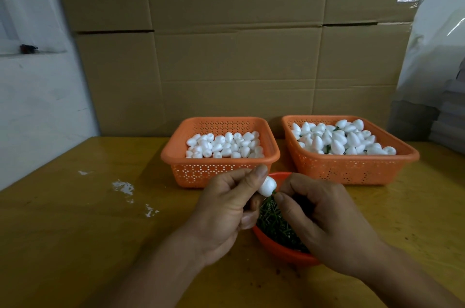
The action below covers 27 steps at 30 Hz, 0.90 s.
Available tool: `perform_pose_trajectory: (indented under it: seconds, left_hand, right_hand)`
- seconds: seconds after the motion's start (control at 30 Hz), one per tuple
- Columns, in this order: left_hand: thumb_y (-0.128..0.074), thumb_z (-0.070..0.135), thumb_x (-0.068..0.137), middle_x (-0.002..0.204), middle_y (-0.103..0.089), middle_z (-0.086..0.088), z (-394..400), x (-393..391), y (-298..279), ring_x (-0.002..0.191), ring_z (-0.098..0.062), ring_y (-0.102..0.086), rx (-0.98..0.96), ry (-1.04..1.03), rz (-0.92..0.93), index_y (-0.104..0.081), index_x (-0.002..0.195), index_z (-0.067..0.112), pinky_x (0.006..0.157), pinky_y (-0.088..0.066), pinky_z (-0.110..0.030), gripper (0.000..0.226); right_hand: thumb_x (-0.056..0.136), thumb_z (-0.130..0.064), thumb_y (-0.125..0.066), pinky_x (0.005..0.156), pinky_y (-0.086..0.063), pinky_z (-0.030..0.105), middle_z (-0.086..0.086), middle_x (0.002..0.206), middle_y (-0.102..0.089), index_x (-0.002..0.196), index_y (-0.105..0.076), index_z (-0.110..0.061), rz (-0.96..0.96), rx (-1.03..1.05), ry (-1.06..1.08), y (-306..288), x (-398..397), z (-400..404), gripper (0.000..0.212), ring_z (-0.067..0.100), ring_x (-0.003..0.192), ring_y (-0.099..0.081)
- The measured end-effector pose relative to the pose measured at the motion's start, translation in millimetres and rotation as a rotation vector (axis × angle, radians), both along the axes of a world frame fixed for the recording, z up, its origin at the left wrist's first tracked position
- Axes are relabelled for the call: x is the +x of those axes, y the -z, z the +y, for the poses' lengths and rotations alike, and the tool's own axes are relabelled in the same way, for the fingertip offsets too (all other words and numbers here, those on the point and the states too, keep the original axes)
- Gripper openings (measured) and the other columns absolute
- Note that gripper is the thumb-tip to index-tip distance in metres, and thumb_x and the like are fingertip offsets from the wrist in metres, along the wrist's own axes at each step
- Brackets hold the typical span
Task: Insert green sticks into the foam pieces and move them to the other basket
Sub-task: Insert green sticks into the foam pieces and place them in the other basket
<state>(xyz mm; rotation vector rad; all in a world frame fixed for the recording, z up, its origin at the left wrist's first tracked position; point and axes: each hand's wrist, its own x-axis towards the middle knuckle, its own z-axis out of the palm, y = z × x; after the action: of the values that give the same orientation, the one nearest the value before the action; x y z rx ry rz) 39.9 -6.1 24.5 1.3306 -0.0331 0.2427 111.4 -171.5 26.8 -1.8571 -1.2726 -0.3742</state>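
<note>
Mid-insertion: left hand [227,209] pinches a white egg-shaped foam piece [267,186] above the round orange bowl [281,251] of thin green sticks [274,224]; right hand [324,222] pinches one stick [273,192] at its base. Next, probably: push it home, drop in right perforated basket [352,169]. Left basket [219,169] holds bare foam.

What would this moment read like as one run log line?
step: stick insertion | left hand: holds foam piece | right hand: pinches green stick | over stick bowl
</note>
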Motion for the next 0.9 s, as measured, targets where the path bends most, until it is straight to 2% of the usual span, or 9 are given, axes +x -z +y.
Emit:
perform_pose_trajectory:
  seconds: [0.1, 0.17, 0.27, 0.53, 0.63, 0.73, 0.9]
  left_hand:
    - [-0.07, 0.026, 0.089, 0.066, -0.048, -0.002, 5, 0, -1, 0.047, -0.008, -0.04, -0.086, 0.126, 0.011, -0.071, 0.094, 0.003, 0.049, -0.031, -0.021, 0.024]
    - [-0.069, 0.021, 0.087, 0.068, -0.049, -0.002, 7, 0, -1, 0.049, -0.008, -0.042, -0.089, 0.149, -0.008, -0.073, 0.092, 0.005, 0.05, -0.033, -0.02, 0.017]
    - [-0.068, 0.023, 0.084, 0.068, -0.048, -0.002, 5, 0, 0, 0.05, -0.008, -0.042, -0.025, 0.102, -0.049, -0.074, 0.094, 0.008, 0.05, -0.033, -0.02, 0.019]
    - [-0.067, 0.029, 0.086, 0.067, -0.05, -0.001, -2, 0, 0, 0.054, -0.011, -0.042, 0.063, 0.049, -0.125, -0.075, 0.095, 0.016, 0.052, -0.035, -0.022, 0.017]
    - [-0.067, 0.034, 0.088, 0.065, -0.052, 0.001, -3, 0, 0, 0.054, -0.011, -0.045, 0.165, -0.015, -0.179, -0.074, 0.093, 0.019, 0.053, -0.038, -0.02, 0.017]
    - [-0.064, 0.041, 0.087, 0.064, -0.052, 0.003, -4, 1, 1, 0.055, -0.008, -0.047, 0.257, -0.066, -0.234, -0.072, 0.093, 0.021, 0.053, -0.04, -0.018, 0.022]
    - [-0.06, 0.034, 0.095, 0.062, -0.051, 0.004, -6, 0, 0, 0.056, -0.006, -0.046, 0.334, -0.104, -0.279, -0.069, 0.097, 0.018, 0.054, -0.04, -0.018, 0.018]
  right_hand:
    - [0.093, -0.024, -0.062, 0.049, -0.028, 0.012, -0.014, 0.056, -0.05, 0.073, -0.059, -0.023, 0.015, 0.025, 0.029, 2, 1, 1, 0.021, 0.007, 0.049, -0.049]
    - [0.094, -0.019, -0.066, 0.05, -0.028, 0.01, -0.015, 0.056, -0.049, 0.073, -0.062, -0.022, -0.004, 0.033, 0.041, 3, 1, 1, 0.021, 0.005, 0.049, -0.049]
    - [0.093, -0.013, -0.068, 0.051, -0.028, 0.006, -0.02, 0.058, -0.049, 0.077, -0.065, -0.024, -0.043, 0.052, 0.041, 1, -1, 1, 0.02, 0.001, 0.05, -0.049]
    - [0.091, -0.017, -0.065, 0.053, -0.03, 0.005, -0.022, 0.059, -0.053, 0.082, -0.072, -0.023, -0.068, 0.109, 0.079, 1, -5, 3, 0.013, -0.001, 0.053, -0.052]
    - [0.092, -0.019, -0.064, 0.05, -0.033, 0.01, -0.017, 0.06, -0.059, 0.079, -0.073, -0.025, -0.039, 0.132, 0.057, 1, -7, 4, 0.017, 0.003, 0.049, -0.052]
    - [0.094, -0.019, -0.062, 0.052, -0.037, 0.011, -0.02, 0.069, -0.068, 0.08, -0.074, -0.027, -0.008, 0.148, 0.016, 0, -10, 5, 0.02, 0.004, 0.051, -0.057]
    - [0.093, -0.016, -0.063, 0.054, -0.036, 0.004, -0.028, 0.072, -0.067, 0.08, -0.074, -0.029, -0.043, 0.172, 0.023, -2, -13, 7, 0.022, -0.002, 0.055, -0.06]
